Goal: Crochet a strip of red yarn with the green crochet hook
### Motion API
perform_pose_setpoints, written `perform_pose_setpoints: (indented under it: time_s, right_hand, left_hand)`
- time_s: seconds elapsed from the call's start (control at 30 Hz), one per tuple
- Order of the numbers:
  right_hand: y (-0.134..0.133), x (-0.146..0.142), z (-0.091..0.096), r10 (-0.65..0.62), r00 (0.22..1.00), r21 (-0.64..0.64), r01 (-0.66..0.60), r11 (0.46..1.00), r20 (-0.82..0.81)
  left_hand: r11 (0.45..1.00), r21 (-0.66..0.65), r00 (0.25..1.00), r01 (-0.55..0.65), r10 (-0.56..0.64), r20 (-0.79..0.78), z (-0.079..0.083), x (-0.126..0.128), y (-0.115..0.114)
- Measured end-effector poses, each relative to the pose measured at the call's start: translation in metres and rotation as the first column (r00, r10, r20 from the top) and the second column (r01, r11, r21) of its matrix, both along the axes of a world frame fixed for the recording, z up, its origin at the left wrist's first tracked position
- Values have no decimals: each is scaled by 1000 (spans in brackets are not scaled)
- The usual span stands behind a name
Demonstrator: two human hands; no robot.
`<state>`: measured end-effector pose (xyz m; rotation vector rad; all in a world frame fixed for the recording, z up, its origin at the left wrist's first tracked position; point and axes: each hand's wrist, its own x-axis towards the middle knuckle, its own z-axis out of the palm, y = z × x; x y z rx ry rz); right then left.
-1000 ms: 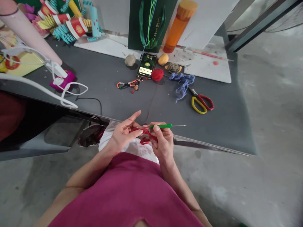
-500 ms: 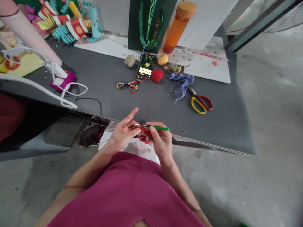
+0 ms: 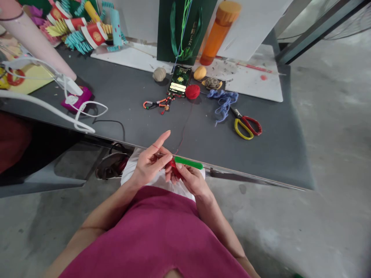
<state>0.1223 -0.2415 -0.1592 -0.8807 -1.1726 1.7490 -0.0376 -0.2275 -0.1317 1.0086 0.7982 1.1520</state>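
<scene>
My left hand (image 3: 150, 164) pinches a small piece of red crochet work (image 3: 174, 168), with its index finger raised and a red yarn strand (image 3: 184, 129) running over it. My right hand (image 3: 193, 179) holds a green-handled crochet hook (image 3: 188, 162) just beside the left hand, its tip hidden in the red work. The strand leads up across the grey table to a red yarn ball (image 3: 193, 92), far from both hands.
Near the ball lie a smartphone (image 3: 179, 80), a beaded strand (image 3: 159, 103), blue yarn (image 3: 224, 102) and yellow-and-red scissors (image 3: 246, 126). The table's front edge (image 3: 246, 175) runs just beyond my hands. Paper crafts (image 3: 87, 33) crowd the far left.
My right hand has moved left and closer to my body, bringing the hook's metal end into the red work. The left index finger has straightened upward.
</scene>
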Motion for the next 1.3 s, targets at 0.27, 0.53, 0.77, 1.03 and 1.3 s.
perform_pose_setpoints:
  time_s: [0.27,0.53,0.77,1.03,1.3]
  right_hand:
    - [-1,3,0,-203,979,85,199,976,33]
    - [-1,3,5,-339,937,290,301,908,88]
    - [-4,3,1,-393,913,373,328,868,111]
    - [-4,3,-1,-348,931,371,287,883,107]
    - [-5,1,2,-372,922,276,332,902,104]
  left_hand:
    - [989,-102,994,-108,105,-31,-14,-3,1]
    - [966,-142,977,-214,214,-12,-12,7,0]
    - [977,-40,977,-209,207,-57,-16,2,1]
    - [962,-265,976,-60,112,186,-19,5,2]
    - [906,-424,943,23,121,311,-9,5,-2]
